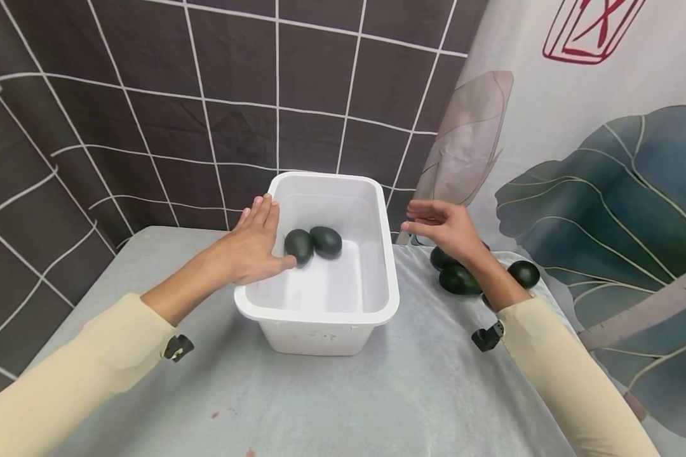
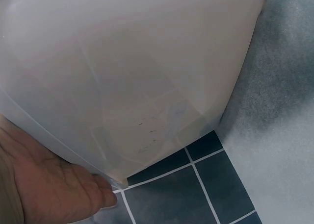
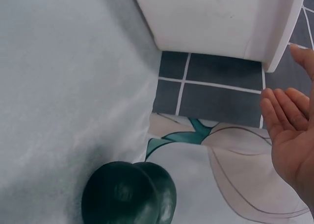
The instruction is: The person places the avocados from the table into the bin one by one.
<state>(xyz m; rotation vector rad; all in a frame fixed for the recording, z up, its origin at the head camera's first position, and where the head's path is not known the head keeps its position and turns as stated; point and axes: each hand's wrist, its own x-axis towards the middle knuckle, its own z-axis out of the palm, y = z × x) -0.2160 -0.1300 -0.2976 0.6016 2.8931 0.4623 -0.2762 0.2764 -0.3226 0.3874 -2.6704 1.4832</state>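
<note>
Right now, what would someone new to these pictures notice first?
Probably the white tub at the centre of the head view, with two dark oval fruits inside and the left hand at its left rim. Next, the empty right hand to the right of the tub, and more dark fruits on the grey cloth nearby. The dark backdrop with its white grid, behind the tub, stands out too.
</note>
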